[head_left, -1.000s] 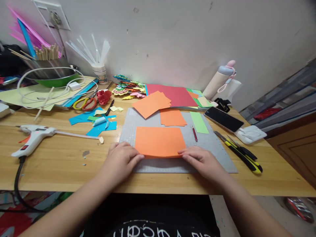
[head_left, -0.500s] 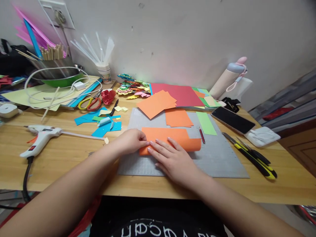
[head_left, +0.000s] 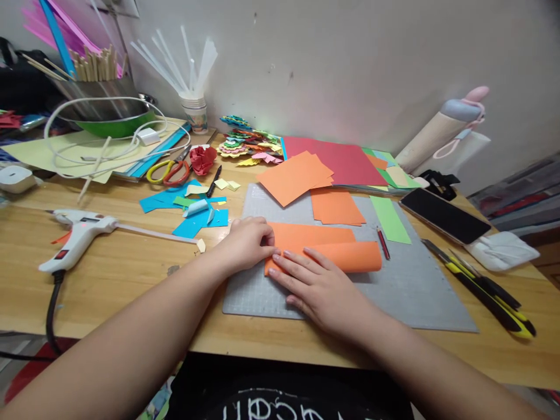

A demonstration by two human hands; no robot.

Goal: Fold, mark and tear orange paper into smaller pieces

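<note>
An orange sheet of paper (head_left: 350,256) lies folded over on itself, its bend rounded and not flat, on a grey cutting mat (head_left: 420,297). At the paper's left end my left hand (head_left: 249,244) pinches the edge between thumb and curled fingers. My right hand (head_left: 317,286) rests on the folded layer with its fingers stretched out and slightly apart, pressing from above. Behind them lie more orange sheets (head_left: 295,178) and smaller orange pieces (head_left: 336,207). A short red pencil (head_left: 384,244) and a light green strip (head_left: 391,219) are to the right.
A hot glue gun (head_left: 83,233) lies left, near blue paper scraps (head_left: 201,221) and scissors (head_left: 168,172). On the right are a utility knife (head_left: 490,297), a phone (head_left: 444,216) and a white case (head_left: 503,251). A cup of glue sticks (head_left: 195,114) stands by the wall.
The whole view has shifted, so most things sit farther right in the picture. Both hands remain on the folded orange paper, with the left fingers curled a little more.
</note>
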